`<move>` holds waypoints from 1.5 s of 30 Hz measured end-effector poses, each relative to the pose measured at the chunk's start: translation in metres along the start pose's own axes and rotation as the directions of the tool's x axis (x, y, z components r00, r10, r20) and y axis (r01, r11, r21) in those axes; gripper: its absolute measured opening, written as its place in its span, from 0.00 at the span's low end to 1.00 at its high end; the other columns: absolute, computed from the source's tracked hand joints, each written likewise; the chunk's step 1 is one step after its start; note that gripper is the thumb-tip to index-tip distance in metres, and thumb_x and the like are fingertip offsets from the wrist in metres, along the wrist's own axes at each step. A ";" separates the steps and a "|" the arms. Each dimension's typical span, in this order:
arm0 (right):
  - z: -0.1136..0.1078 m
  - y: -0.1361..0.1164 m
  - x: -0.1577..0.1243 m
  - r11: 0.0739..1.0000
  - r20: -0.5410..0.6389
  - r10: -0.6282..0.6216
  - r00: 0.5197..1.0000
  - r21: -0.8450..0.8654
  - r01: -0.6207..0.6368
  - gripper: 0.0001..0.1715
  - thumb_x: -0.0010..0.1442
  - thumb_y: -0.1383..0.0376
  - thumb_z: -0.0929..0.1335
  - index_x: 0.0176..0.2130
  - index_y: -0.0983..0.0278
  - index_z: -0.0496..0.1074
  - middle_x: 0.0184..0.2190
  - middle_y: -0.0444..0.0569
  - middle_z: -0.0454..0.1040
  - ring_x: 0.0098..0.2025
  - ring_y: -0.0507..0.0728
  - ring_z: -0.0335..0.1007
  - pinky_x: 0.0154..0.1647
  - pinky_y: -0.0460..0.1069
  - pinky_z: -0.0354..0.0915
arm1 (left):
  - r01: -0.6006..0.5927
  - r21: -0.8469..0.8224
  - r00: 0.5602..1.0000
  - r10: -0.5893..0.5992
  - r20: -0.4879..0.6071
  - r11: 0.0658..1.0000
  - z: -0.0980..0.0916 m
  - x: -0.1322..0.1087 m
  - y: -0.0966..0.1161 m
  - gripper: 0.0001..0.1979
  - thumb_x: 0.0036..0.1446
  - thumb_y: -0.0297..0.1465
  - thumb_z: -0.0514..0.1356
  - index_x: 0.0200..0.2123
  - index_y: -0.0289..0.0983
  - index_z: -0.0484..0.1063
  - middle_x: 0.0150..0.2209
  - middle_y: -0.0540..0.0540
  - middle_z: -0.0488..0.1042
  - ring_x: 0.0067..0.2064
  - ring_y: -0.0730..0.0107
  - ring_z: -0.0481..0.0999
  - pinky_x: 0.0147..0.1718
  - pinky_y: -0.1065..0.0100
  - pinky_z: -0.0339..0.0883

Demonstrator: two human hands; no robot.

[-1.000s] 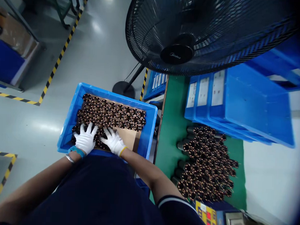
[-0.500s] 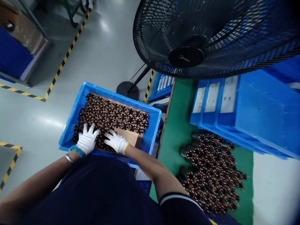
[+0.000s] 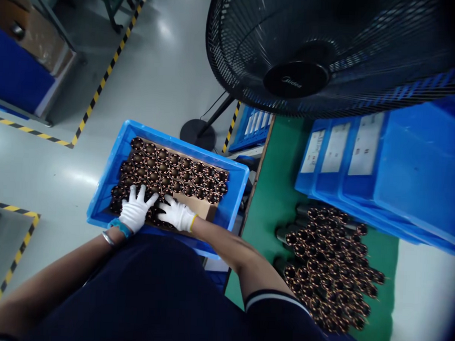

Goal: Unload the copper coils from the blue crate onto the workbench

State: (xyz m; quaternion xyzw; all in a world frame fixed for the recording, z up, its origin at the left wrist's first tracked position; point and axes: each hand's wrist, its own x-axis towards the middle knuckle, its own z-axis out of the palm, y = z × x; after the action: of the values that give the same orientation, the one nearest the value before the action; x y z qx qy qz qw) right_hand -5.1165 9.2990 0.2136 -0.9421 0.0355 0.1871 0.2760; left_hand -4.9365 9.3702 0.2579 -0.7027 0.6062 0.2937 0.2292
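Rows of dark, hollow cylindrical parts with copper-coloured rims (image 3: 163,167), resembling motor stators, stand on end in a blue plastic crate (image 3: 106,171). My left hand (image 3: 135,210), in a white glove, lies over the near-left parts with its fingers spread. Beside it, my white-gloved right hand (image 3: 177,215) rests at the near-middle rows, fingers stretched apart and touching the part tops. Neither hand visibly grasps a part, though the palms hide what is beneath. Brown cardboard (image 3: 201,208) shows in the crate to the right of my right hand.
A large black fan (image 3: 296,79) looms above the far right. On the green-topped table (image 3: 266,192) stand stacked blue bins (image 3: 404,168) and a cluster of similar copper-rimmed parts (image 3: 331,268). Yellow-black tape (image 3: 98,92) marks the floor.
My view has shifted slightly, so the fan, bins and table parts sit further right. Both hands stay over nearly the same parts in the crate, with the left fingers spread a little differently.
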 end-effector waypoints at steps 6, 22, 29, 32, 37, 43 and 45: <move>-0.002 0.000 -0.002 1.000 0.002 -0.027 1.000 0.007 0.027 0.18 0.66 0.67 0.62 0.52 0.55 0.72 0.64 0.53 0.56 0.67 0.74 0.43 0.54 0.69 0.65 | 0.000 -0.051 0.996 0.005 0.084 0.999 -0.006 0.001 0.002 0.39 0.58 0.19 0.50 0.68 0.57 0.50 0.72 0.37 0.37 0.70 0.29 0.35 0.53 0.32 0.61; -0.006 -0.024 0.024 0.852 0.145 0.469 0.871 0.188 -0.490 0.25 0.64 0.56 0.66 0.59 0.58 0.64 0.64 0.63 0.55 0.49 0.64 0.72 0.48 0.60 0.70 | -0.201 -0.034 0.979 0.202 0.032 0.979 0.005 0.002 -0.024 0.31 0.62 0.25 0.49 0.65 0.56 0.59 0.72 0.47 0.42 0.67 0.19 0.36 0.45 0.40 0.72; -0.013 -0.022 0.014 0.957 0.093 0.260 0.961 0.110 -0.269 0.14 0.65 0.64 0.63 0.47 0.56 0.75 0.63 0.54 0.58 0.64 0.74 0.53 0.49 0.64 0.69 | 0.007 0.051 1.000 -0.006 -0.019 0.999 0.004 -0.006 0.017 0.32 0.63 0.21 0.40 0.63 0.52 0.63 0.72 0.41 0.44 0.66 0.30 0.53 0.36 0.50 0.74; -0.013 -0.021 0.012 0.975 0.088 0.206 0.975 0.067 -0.213 0.14 0.64 0.65 0.64 0.46 0.56 0.76 0.61 0.54 0.60 0.65 0.75 0.49 0.49 0.65 0.69 | 0.085 0.059 0.994 -0.080 -0.080 0.995 0.010 -0.007 0.025 0.31 0.64 0.23 0.39 0.63 0.51 0.64 0.72 0.41 0.42 0.63 0.32 0.58 0.37 0.46 0.73; -0.011 -0.021 0.011 0.967 0.084 0.235 0.968 0.086 -0.242 0.15 0.65 0.64 0.63 0.47 0.54 0.76 0.58 0.54 0.62 0.65 0.75 0.50 0.48 0.63 0.70 | 0.155 0.040 0.987 -0.153 -0.047 0.987 0.008 -0.007 0.026 0.35 0.62 0.21 0.41 0.69 0.52 0.50 0.73 0.45 0.37 0.63 0.33 0.58 0.39 0.43 0.73; -0.007 -0.023 0.012 0.950 0.082 0.291 0.953 0.097 -0.298 0.14 0.64 0.63 0.64 0.47 0.55 0.76 0.60 0.56 0.62 0.63 0.72 0.56 0.50 0.63 0.69 | 0.122 0.002 0.992 -0.122 0.022 0.992 0.000 -0.004 0.024 0.39 0.58 0.19 0.43 0.70 0.54 0.42 0.73 0.48 0.34 0.64 0.26 0.55 0.34 0.51 0.75; -0.007 -0.024 0.012 0.958 0.074 0.271 0.960 0.074 -0.276 0.14 0.64 0.64 0.65 0.46 0.55 0.76 0.58 0.56 0.63 0.63 0.73 0.56 0.49 0.64 0.69 | 0.101 -0.016 0.995 -0.101 0.015 0.995 0.000 -0.004 0.021 0.39 0.58 0.19 0.43 0.69 0.55 0.45 0.73 0.50 0.33 0.63 0.27 0.56 0.34 0.50 0.75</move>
State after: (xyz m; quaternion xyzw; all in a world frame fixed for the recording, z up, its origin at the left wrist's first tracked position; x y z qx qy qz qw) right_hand -5.0986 9.3159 0.2263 -0.9094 0.1645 0.2515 0.2874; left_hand -4.9572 9.3696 0.2613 -0.7321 0.5659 0.2918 0.2421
